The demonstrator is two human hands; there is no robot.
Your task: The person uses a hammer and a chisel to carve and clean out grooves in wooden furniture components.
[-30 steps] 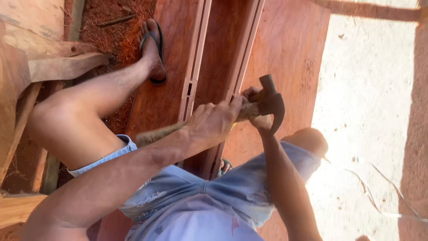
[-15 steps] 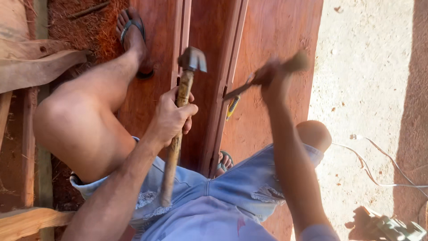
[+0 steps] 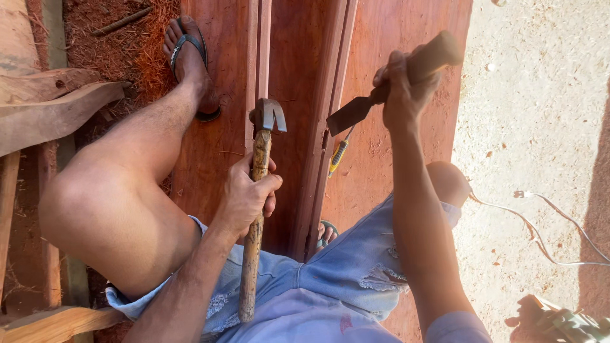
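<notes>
My left hand (image 3: 248,194) grips the wooden handle of a claw hammer (image 3: 257,184), whose metal head rests near the rail of a reddish wooden door frame (image 3: 318,127) lying on the ground. My right hand (image 3: 401,92) holds a chisel (image 3: 387,89) by its wooden handle, the flat blade angled down toward the frame's edge and just apart from it. I crouch over the frame in denim shorts, left foot in a sandal (image 3: 190,63) on the wood.
A yellow-handled tool (image 3: 338,155) lies on the red panel beside the frame. Rough planks (image 3: 44,114) sit at the left on reddish sawdust. A thin cable (image 3: 553,228) runs over sandy ground at the right; a dark object (image 3: 559,321) sits at the bottom right.
The two hands came apart. The hammer swung left and now rests head-down on the frame. My right hand lifted the chisel up and to the right.
</notes>
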